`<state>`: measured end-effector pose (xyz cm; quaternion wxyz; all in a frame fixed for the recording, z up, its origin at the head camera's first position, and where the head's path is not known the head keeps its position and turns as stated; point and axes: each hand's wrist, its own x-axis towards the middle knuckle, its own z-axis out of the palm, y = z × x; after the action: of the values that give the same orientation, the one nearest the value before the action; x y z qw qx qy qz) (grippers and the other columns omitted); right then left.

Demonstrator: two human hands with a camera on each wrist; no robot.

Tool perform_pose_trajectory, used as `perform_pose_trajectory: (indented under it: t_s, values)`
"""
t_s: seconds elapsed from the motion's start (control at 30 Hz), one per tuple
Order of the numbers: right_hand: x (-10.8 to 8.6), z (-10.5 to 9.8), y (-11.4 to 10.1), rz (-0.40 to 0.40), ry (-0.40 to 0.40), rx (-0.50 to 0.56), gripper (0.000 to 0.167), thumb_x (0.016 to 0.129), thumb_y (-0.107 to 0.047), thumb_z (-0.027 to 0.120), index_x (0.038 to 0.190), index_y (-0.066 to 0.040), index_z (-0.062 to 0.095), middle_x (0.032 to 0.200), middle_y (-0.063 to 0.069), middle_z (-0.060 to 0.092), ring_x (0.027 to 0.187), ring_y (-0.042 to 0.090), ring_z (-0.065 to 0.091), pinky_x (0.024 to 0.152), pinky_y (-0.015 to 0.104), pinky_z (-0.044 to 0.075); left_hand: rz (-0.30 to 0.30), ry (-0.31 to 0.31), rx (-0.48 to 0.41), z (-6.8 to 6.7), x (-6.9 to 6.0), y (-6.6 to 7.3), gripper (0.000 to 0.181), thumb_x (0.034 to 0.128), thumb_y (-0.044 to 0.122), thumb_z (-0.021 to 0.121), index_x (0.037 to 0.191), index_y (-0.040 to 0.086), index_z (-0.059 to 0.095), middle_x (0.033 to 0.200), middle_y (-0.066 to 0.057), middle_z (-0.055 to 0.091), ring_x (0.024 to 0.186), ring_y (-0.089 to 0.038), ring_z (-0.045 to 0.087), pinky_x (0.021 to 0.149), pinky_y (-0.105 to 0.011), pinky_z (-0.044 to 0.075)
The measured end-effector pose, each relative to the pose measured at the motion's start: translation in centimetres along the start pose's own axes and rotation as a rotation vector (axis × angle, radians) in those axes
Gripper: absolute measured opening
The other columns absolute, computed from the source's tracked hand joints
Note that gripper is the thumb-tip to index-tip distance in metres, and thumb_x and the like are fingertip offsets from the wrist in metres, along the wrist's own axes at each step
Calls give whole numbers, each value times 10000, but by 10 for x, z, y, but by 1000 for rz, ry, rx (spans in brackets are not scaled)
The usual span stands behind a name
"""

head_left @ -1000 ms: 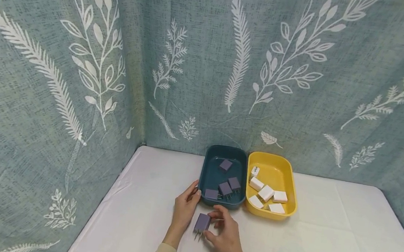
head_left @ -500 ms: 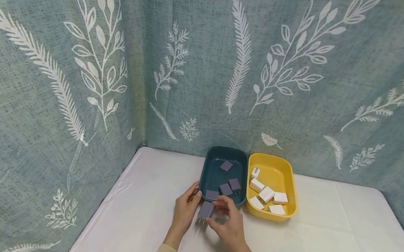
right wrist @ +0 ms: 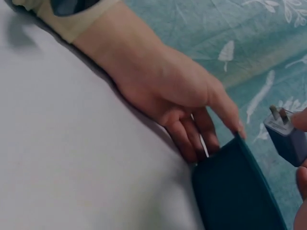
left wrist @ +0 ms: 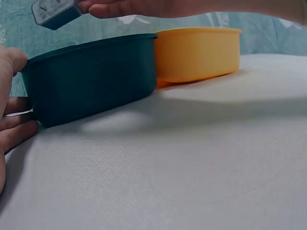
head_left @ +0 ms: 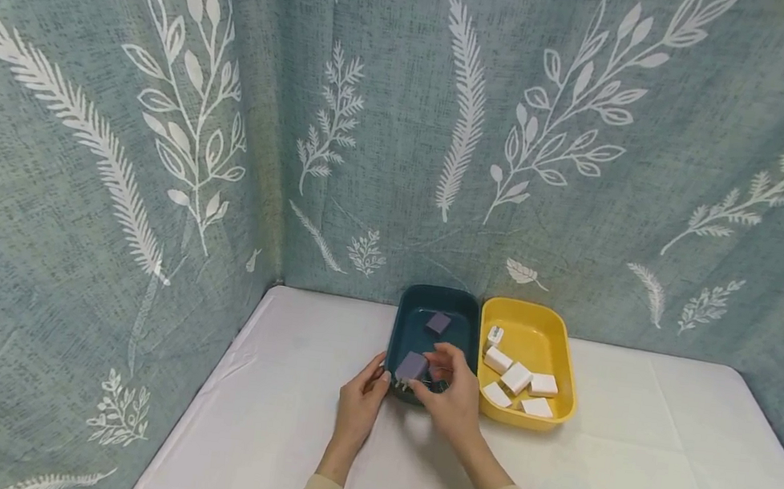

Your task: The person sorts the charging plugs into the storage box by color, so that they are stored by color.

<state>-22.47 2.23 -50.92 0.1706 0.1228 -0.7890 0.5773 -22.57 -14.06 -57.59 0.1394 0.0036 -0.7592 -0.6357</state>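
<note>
My right hand (head_left: 452, 401) pinches a purple charger plug (head_left: 412, 366) between thumb and fingers. It holds the plug above the near end of a dark blue bin (head_left: 461, 317), prongs pointing toward me. In the right wrist view two metal prongs show on this charger (right wrist: 287, 139). My left hand (head_left: 357, 406) grips the bin's near left corner; its thumb lies at the rim and its fingers against the outer wall. One purple charger (head_left: 438, 323) lies toward the back inside the bin. Whatever lies in the near part is mostly hidden by my right hand and the held charger.
A yellow bin (head_left: 543, 338) stands close against the right side of the blue one, with several white chargers (head_left: 516, 377) in it. Both stand on a white-covered table (head_left: 628, 465). A leaf-patterned curtain (head_left: 402, 157) hangs behind and at the sides.
My right hand has carried the purple charger forward and up, from the table in front of the bin to above its near end. My left hand has stayed at the bin's corner.
</note>
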Motion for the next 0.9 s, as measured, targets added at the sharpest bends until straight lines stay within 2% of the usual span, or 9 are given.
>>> perform_pose_trajectory:
  t_s: [0.2,0.4,0.53,0.7,0.8,0.9]
  values:
    - [14,7,3,28,57,-12,578,726,-81,849,1219,-98,547,1122,31,713,981,207,661,866,343,574,-4,3,-4,-1,0,1,390,979,216,584,1365,161,581,1281,-123,656,1137,-227,648,896,-176,547]
    - [30,13,4,49,91,19,537,730,-94,849,1188,-53,571,1127,71,707,987,202,656,867,417,570,10,15,2,0,-1,2,391,979,187,583,1367,135,577,1297,-138,643,1149,-244,640,898,-185,550]
    - [40,15,5,73,95,9,496,740,-126,846,1162,-74,591,1130,59,704,988,210,654,873,402,569,21,10,-3,-2,-2,15,394,977,145,578,1362,63,568,1297,-197,629,1147,-297,634,886,-172,547]
    - [45,14,15,97,96,14,432,800,-136,799,1168,-45,593,1152,128,697,1056,263,663,921,412,561,-26,-23,3,-6,-8,35,400,977,132,576,1365,38,558,1283,-210,634,1139,-261,637,865,-106,515]
    - [47,11,18,92,115,27,353,828,-110,766,1136,-37,611,1126,163,698,1036,278,673,884,401,575,-34,-26,7,-6,-8,35,394,974,127,581,1359,46,566,1270,-193,646,1123,-231,643,863,-95,511]
    - [48,6,19,67,132,24,283,840,-73,737,1097,-7,635,1060,158,710,971,268,684,802,313,592,-8,6,7,-3,-2,22,380,968,114,585,1344,61,585,1261,-183,654,1116,-243,644,857,-99,514]
